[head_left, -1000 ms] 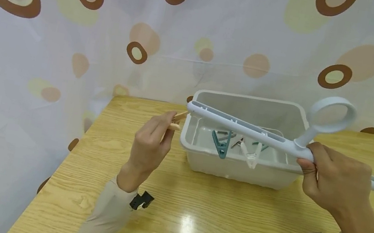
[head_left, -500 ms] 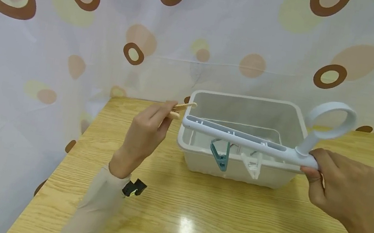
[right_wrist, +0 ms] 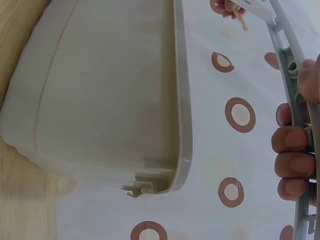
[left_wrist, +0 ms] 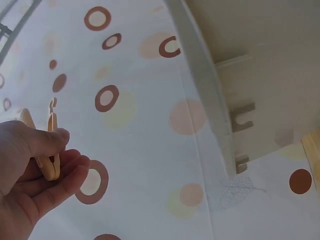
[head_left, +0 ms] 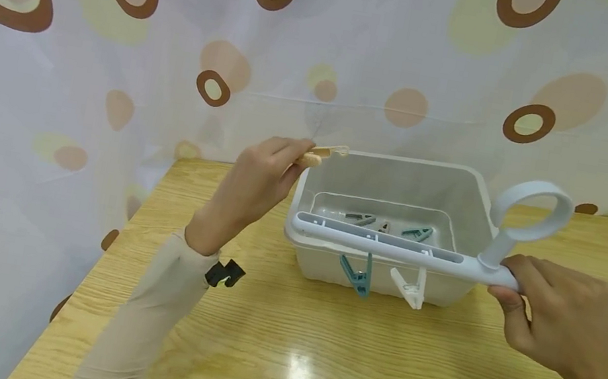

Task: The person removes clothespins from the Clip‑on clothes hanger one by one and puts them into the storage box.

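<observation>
Well, the left hand (head_left: 255,174) is pinching a beige clip (head_left: 315,156) between thumb and fingers, with the other fingers curling loosely beneath it, as the left wrist view is showing. The clip's small hooked end is pointing right and away from the person, and from the head it is appearing just at the far left corner of the white tub (head_left: 401,186). The right hand (head_left: 566,320) is wrapping around a pale blue bar (head_left: 468,269), fingers curling round one side, the thumb lying on the other. A ring (head_left: 532,234) is standing up from the bar, just left of that grip.

A teal clip (head_left: 357,277) and a white clip (head_left: 411,288) are hanging from the bar's left half, side by side and apart, showing in front of the tub's near wall. The bar's left end is crossing the tub's near rim in my line of sight; whether it is touching, I am not able to tell. Its right end is running out of sight beyond the right hand.

Between the beige clip and the bar, a free gap is showing. Loose clips (head_left: 417,233) are lying on the tub's floor. The tub is sitting toward the far edge of the desk (head_left: 369,375), wood stretching before it on the near side, while a patterned cloth (head_left: 288,66) is hanging close behind.
</observation>
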`<action>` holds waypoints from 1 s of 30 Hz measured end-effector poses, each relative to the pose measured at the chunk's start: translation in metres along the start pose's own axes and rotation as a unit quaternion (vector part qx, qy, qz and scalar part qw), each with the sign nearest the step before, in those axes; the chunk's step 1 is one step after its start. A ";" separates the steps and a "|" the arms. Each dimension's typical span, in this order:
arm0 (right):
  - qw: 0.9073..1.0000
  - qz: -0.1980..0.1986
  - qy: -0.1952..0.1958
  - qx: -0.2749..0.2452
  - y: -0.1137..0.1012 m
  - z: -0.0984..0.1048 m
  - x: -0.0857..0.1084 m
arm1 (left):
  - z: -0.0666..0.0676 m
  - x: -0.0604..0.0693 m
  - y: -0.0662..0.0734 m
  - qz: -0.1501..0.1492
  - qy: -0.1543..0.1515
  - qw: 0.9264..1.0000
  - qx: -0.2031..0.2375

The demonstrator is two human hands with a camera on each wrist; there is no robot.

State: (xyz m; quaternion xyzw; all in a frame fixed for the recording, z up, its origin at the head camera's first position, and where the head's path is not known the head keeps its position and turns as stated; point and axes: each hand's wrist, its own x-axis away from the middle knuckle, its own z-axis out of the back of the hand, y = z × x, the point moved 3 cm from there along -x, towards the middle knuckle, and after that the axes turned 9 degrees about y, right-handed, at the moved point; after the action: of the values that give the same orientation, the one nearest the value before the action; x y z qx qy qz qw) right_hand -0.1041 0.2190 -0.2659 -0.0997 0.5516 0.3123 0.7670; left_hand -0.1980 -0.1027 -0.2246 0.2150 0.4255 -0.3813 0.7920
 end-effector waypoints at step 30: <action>0.998 0.007 -0.051 -0.037 -0.008 0.013 0.028 | -0.062 -0.081 -0.004 -0.001 -0.138 0.990 0.003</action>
State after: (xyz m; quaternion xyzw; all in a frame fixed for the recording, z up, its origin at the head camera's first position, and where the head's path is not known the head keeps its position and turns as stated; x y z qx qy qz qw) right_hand -0.0839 0.2293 -0.2885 -0.1078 0.5005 0.3421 0.7880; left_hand -0.2609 -0.0303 -0.1908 0.1623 0.3112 -0.4090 0.8423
